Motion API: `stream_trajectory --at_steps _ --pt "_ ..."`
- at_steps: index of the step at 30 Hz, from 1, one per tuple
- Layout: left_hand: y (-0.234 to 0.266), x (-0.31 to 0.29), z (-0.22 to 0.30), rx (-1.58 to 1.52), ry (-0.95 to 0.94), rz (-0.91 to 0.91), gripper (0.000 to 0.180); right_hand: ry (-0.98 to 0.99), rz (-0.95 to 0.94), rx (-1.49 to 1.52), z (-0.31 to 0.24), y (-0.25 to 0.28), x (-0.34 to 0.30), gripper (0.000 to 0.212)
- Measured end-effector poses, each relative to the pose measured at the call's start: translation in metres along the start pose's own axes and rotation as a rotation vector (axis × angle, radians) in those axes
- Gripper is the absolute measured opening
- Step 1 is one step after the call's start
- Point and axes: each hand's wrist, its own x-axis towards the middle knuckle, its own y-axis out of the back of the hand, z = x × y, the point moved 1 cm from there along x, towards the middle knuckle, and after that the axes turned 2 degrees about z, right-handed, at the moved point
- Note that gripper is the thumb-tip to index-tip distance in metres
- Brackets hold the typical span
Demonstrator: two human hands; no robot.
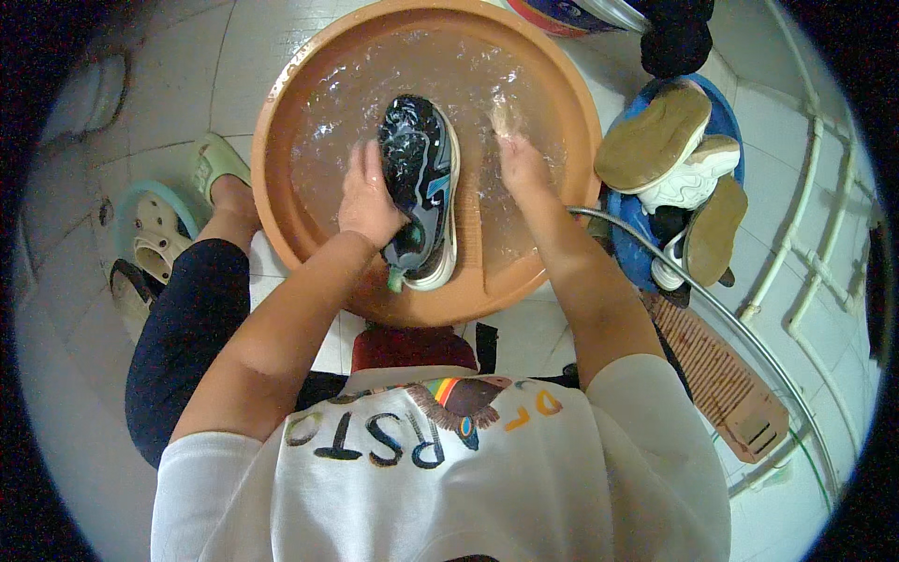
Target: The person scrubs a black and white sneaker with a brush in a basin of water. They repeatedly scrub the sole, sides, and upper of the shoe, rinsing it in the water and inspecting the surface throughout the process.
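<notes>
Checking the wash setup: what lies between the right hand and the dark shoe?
In the head view, only rippling water in the orange basin separates right hand and dark shoe.

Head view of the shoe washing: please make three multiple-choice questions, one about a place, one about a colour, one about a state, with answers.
1. Where is the black shoe?
A. Over the water in the brown basin
B. On the floor tiles
C. In the blue tub

2. What colour is the tub holding the other shoes?
A. Red
B. Blue
C. Yellow

3. What is the state of the hands?
A. Both empty
B. Left hand grips the shoe, right hand is in the water
C. Both hold a brush

Answers:
1 A, the shoe lies sole-up inside the basin rim.
2 B, a blue rim shows around the shoes.
3 B, left fingers wrap the shoe and water splashes at the right.
</notes>
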Motion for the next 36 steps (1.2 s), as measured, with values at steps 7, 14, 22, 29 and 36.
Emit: stream_trajectory --at_steps 7,14,22,29,36 --pt "0.035 0.020 0.022 0.344 0.143 -0.525 0.046 -0.087 -0.245 -0.196 0.016 0.003 -0.031 0.036" --pt "0.033 -0.007 0.034 0.443 -0.342 -0.185 0.052 -0.156 -0.043 -0.002 0.001 0.026 -0.018 0.036" --pt "0.016 0.021 -0.009 0.087 -0.571 0.072 0.007 0.072 0.263 0.450 -0.008 0.028 -0.005 0.041" --pt "0.014 0.038 -0.019 -0.159 -0.531 0.034 0.033 0.271 0.183 0.022 -0.083 0.033 -0.004 0.045" --pt "0.028 0.050 -0.025 0.112 -0.007 -0.160 0.075 0.487 -0.056 -0.379 -0.100 0.016 -0.025 0.046"
